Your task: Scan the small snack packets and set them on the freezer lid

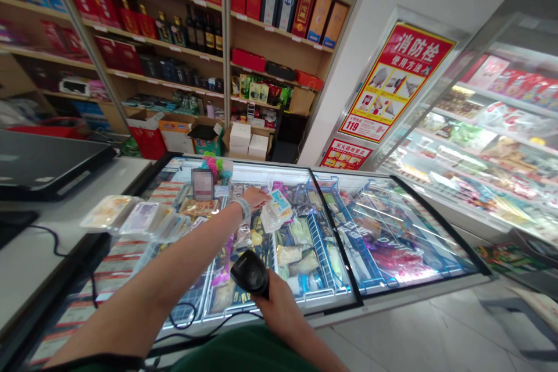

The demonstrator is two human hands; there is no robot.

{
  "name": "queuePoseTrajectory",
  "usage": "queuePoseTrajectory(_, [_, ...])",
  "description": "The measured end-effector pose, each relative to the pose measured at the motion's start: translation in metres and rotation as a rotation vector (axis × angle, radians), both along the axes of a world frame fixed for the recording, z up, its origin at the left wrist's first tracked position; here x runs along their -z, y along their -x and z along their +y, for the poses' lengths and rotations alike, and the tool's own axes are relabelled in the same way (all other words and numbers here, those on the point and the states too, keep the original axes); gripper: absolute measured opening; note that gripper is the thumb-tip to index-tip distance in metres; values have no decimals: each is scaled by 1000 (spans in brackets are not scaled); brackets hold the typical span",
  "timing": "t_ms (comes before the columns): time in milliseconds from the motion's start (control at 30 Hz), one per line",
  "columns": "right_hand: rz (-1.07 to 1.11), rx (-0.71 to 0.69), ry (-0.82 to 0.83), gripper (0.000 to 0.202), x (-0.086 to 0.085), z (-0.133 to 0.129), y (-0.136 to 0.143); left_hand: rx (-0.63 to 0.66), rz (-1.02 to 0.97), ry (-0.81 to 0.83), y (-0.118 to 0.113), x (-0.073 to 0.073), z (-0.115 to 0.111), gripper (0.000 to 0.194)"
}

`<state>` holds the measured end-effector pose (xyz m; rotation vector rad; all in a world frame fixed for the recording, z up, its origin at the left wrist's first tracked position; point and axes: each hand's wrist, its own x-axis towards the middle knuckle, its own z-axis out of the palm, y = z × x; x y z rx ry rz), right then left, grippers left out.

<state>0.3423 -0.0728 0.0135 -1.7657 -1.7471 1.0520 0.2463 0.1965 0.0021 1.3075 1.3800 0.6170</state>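
While the left hand (256, 197) is outstretched, the right (279, 303) holds a scanner (249, 272)

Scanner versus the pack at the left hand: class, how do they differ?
The scanner is black; the pack is clear with a partly blue label. The scanner is rounded; the pack looks boxy. The right hand grips the scanner; the left hand is at the pack's edge. Each has a hand at it.

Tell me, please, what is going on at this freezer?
A person's right hand holds a black handheld scanner above the glass-topped freezer. The left hand is at a labelled clear package; whether it grasps it is hard to tell. More clear packs lie to the left.
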Motion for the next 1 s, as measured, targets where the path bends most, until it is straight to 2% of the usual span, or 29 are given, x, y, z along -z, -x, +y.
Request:
queuePoseTrajectory(133, [-10,-5,7,26,0,0,0,-105,-182,177,19,-5,-10,20])
queuePoseTrajectory(233, [6,-26,-4,29,-2,1,0,-192,-290,246,50,-7,-30,20])
queuePoseTrajectory(333, [16,-48,-18,26,-4,2,0,-294,-398,312,92,-2,-63,22])
queuePoseTrajectory(433, [33,-74,-25,25,-3,5,2,-438,-563,400,134,11,-102,31])
queuePoseTrajectory(567, [58,-116,-28,27,0,9,9,-556,-591,346,174,28,-156,35])
queuePoseTrajectory(767, [66,-232,-26,26,-16,15,29,-713,-581,210,193,50,-218,37])
queuePoseTrajectory(867, [83,-294,-30,29,-27,17,41,-770,-569,153,194,57,-237,41])
queuePoseTrajectory(1000, [68,-340,-24,29,-31,16,51,-857,-560,123,191,56,-249,46])
